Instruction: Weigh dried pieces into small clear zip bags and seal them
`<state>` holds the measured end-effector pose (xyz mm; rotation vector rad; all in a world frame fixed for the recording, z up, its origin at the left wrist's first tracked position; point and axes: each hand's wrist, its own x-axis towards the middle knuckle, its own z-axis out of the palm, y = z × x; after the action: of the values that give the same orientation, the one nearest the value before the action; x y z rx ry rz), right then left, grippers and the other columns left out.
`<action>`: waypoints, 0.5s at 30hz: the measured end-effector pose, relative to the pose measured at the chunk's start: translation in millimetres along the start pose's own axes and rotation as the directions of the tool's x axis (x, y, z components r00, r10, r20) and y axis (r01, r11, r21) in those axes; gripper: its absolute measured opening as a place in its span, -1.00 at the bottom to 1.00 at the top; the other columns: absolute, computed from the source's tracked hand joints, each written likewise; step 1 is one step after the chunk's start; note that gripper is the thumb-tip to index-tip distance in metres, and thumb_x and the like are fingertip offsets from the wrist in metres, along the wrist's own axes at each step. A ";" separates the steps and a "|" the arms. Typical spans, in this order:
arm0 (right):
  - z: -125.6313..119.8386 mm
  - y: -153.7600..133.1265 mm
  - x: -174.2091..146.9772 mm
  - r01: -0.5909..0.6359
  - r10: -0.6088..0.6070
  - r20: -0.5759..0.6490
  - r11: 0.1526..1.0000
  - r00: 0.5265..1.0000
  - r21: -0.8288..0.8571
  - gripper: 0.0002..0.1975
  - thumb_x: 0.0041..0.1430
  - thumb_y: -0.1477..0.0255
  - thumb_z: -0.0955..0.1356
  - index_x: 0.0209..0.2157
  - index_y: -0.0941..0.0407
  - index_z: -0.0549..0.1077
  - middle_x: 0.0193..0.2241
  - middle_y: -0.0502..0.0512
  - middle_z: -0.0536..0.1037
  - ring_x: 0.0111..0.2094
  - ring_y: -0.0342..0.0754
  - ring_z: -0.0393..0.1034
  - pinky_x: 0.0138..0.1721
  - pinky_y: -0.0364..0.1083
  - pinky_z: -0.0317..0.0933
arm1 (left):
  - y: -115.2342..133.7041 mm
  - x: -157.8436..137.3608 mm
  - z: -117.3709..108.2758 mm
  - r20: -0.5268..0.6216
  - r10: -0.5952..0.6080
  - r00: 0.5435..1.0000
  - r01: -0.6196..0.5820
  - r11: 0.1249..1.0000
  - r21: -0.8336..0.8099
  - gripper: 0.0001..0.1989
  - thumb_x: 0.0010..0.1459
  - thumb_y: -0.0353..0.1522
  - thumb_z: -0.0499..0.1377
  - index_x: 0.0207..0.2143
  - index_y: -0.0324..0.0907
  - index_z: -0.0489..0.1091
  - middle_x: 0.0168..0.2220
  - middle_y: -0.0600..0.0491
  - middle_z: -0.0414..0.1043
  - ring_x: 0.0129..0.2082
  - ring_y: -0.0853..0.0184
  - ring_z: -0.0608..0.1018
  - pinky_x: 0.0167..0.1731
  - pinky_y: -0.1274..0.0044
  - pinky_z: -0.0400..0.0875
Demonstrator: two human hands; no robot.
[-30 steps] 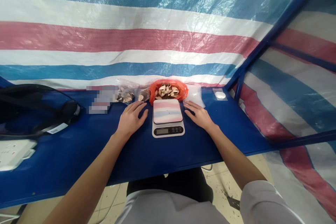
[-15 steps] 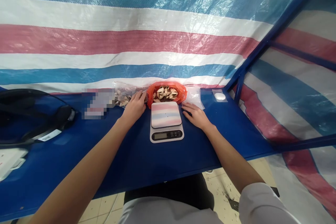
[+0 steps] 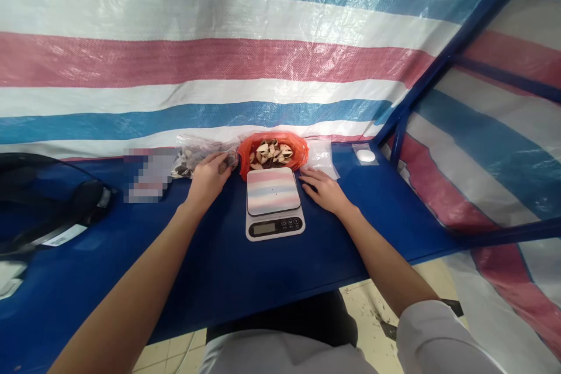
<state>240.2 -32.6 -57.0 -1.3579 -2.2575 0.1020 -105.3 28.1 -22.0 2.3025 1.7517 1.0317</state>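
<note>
My left hand [image 3: 207, 180] is at a clear plastic bag [image 3: 186, 160] of dark and pale dried pieces, its fingers curled over the bag's right part with a bit of it between thumb and fingers. Right of it, an open orange-red plastic bag [image 3: 302, 151] holds pale, curled dried pieces [image 3: 274, 153]. Just in front of that stands a white kitchen scale [image 3: 274, 201] with a striped sheen on its plate; I cannot read its display. My right hand [image 3: 323, 188] lies beside the scale, fingers spread, fingertips at the edge of a flat clear bag [image 3: 321, 155].
A small clear packet with a white oval thing [image 3: 365, 155] lies farther right. Black headgear [image 3: 65, 210], a blurred-out item [image 3: 151, 175] and a white object [image 3: 11, 277] are on the left of the blue table [image 3: 263, 280]. A striped sheet hangs behind; blue frame bars [image 3: 416, 96] stand right.
My left hand has drawn slightly left and its fingers have curled onto the bag of dried pieces. My right hand stays beside the scale. The view has shifted a little.
</note>
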 end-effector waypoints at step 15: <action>-13.5 -9.4 0.8 0.055 -0.054 -0.091 0.998 0.994 0.003 -0.66 0.39 0.39 0.27 0.07 0.05 0.57 0.18 0.13 0.51 0.27 0.14 0.35 0.30 0.17 0.27 | 49.3 -32.6 -39.9 -0.175 -0.434 0.884 0.282 0.792 -0.542 -0.57 0.02 -0.23 0.34 -0.04 -0.17 0.58 -0.07 -0.05 0.61 -0.15 0.18 0.63 -0.03 0.34 0.53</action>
<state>238.3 -39.2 -42.1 -1.2712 -2.2154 0.0271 -90.1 -30.9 15.2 1.4839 1.6540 1.5727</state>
